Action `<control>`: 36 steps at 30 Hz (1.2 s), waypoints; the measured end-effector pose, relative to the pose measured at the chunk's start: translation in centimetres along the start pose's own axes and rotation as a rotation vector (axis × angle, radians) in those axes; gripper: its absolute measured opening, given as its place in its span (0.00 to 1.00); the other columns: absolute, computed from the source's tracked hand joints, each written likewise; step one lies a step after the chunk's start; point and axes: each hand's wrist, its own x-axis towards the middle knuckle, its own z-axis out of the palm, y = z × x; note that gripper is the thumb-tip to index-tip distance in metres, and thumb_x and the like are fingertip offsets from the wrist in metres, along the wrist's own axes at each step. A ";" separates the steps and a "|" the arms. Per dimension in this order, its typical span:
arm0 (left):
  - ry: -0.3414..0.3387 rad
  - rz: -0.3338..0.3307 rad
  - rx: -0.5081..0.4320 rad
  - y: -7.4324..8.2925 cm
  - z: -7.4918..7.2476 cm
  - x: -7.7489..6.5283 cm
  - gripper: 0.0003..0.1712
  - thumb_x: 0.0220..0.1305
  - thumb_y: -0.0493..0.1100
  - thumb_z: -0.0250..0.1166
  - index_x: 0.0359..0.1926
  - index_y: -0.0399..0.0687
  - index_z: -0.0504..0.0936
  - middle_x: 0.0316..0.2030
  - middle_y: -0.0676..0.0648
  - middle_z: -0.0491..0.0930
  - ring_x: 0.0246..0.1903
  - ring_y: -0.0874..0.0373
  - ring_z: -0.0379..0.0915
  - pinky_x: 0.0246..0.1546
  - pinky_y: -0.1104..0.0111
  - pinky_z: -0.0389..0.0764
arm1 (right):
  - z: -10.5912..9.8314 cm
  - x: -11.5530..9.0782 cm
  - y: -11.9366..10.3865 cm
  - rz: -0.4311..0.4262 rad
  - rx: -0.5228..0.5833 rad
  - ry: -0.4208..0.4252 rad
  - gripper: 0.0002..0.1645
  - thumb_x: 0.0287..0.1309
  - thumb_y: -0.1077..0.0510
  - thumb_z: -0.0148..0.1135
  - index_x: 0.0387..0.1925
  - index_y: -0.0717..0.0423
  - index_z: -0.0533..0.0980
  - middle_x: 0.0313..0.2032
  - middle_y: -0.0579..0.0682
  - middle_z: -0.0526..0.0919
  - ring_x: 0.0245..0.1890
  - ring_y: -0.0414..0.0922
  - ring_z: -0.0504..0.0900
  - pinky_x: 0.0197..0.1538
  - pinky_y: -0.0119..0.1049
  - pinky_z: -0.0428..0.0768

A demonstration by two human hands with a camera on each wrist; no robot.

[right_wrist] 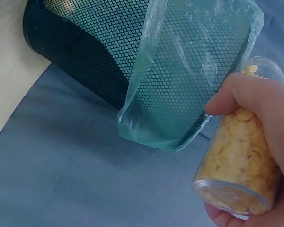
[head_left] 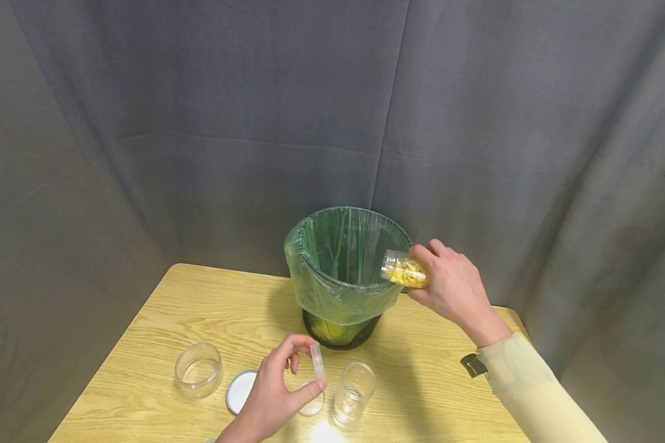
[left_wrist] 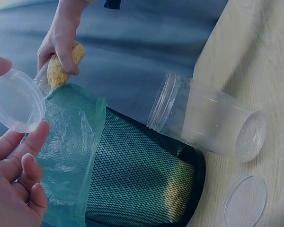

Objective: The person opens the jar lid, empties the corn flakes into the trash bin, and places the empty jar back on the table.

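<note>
My right hand (head_left: 453, 288) grips a clear plastic jar (right_wrist: 236, 163) holding yellow flakes. In the head view the jar is tipped on its side, its open mouth at the right rim of a mesh trash bin (left_wrist: 132, 161). A translucent green bag (head_left: 324, 298) lines the bin and folds over its rim. The flakes still fill much of the jar. In front of the bin, my left hand (head_left: 277, 391) pinches a clear round lid (left_wrist: 20, 101) on edge between thumb and fingers.
An uncovered clear jar (head_left: 354, 391) stands near my left hand, with a clear lid (left_wrist: 246, 201) lying beside it. Farther left are a low round container (head_left: 198, 371) and a white disc-shaped lid (head_left: 241, 390). Behind the wooden table (head_left: 216, 307) hangs a grey curtain (head_left: 227, 154).
</note>
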 end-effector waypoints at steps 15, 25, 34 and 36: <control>-0.003 0.010 0.012 0.0 0.1 -0.1 0.30 0.45 0.46 0.75 0.51 0.57 0.72 0.37 0.56 0.75 0.28 0.58 0.63 0.31 0.67 0.63 | -0.4 0.9 -0.1 -0.084 -0.036 0.023 0.27 0.22 0.54 0.71 0.35 0.46 0.74 0.26 0.43 0.66 0.19 0.46 0.68 0.23 0.42 0.68; -0.001 0.010 0.024 0.1 0.2 -0.1 0.31 0.44 0.46 0.75 0.51 0.55 0.72 0.38 0.56 0.75 0.28 0.58 0.62 0.30 0.68 0.63 | -0.6 1.1 -0.2 -0.094 -0.041 0.006 0.28 0.22 0.54 0.73 0.35 0.47 0.75 0.25 0.44 0.65 0.19 0.45 0.67 0.23 0.41 0.67; -0.001 0.005 0.023 0.0 0.2 -0.2 0.31 0.44 0.48 0.76 0.50 0.58 0.72 0.37 0.56 0.74 0.28 0.58 0.62 0.29 0.68 0.63 | -0.8 1.2 -0.3 -0.101 -0.060 -0.018 0.28 0.22 0.53 0.74 0.36 0.46 0.76 0.26 0.44 0.65 0.20 0.45 0.67 0.24 0.40 0.67; 0.000 0.008 0.023 0.0 0.2 -0.2 0.31 0.44 0.48 0.76 0.50 0.57 0.72 0.37 0.56 0.74 0.28 0.58 0.62 0.29 0.68 0.64 | -0.8 1.3 -0.3 -0.102 -0.062 -0.022 0.28 0.21 0.53 0.74 0.36 0.46 0.76 0.26 0.44 0.65 0.20 0.45 0.67 0.24 0.40 0.67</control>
